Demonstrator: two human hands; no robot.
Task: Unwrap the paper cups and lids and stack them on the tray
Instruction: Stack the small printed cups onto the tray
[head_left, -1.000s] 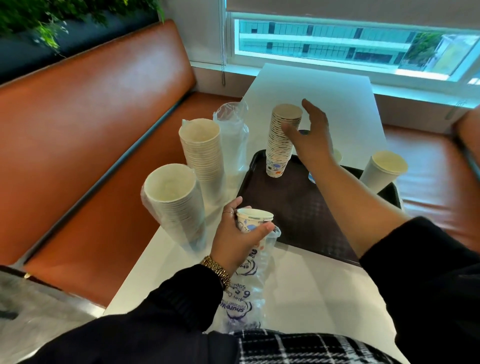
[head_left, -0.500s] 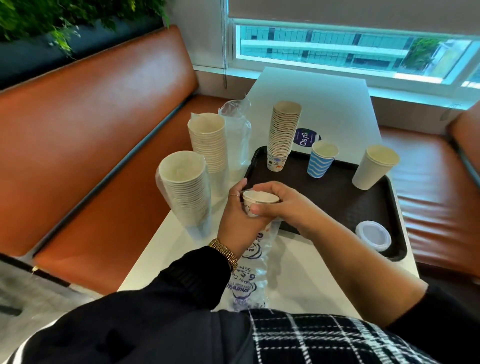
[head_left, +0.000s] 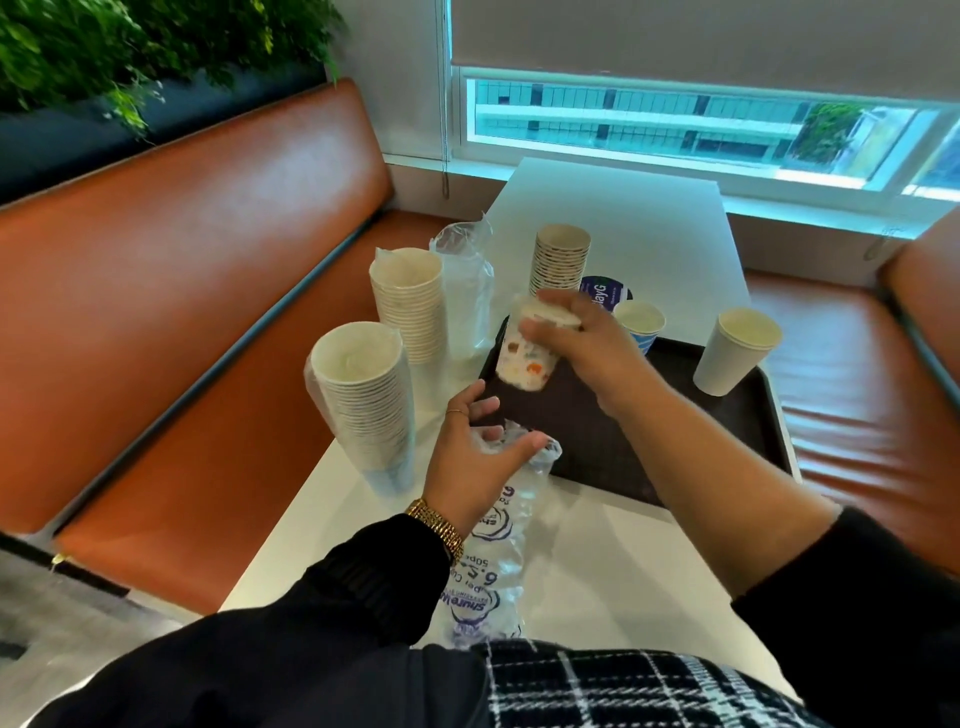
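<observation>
My right hand grips a short stack of printed paper cups by the rim, lifted above the near left corner of the dark tray. My left hand holds the top of a crumpled clear plastic sleeve with purple print, which lies on the white table toward my lap. On the tray stand a tall stack of printed cups, a blue striped cup and a white cup.
Two tall stacks of white cups, partly in plastic, stand at the table's left edge, with another clear sleeve behind them. Orange bench seats flank the white table. A window lies beyond.
My right hand came back from the tall stack, took the cups at the sleeve's mouth and pulled them up and out toward the tray. My left hand stays on the now emptier sleeve.
</observation>
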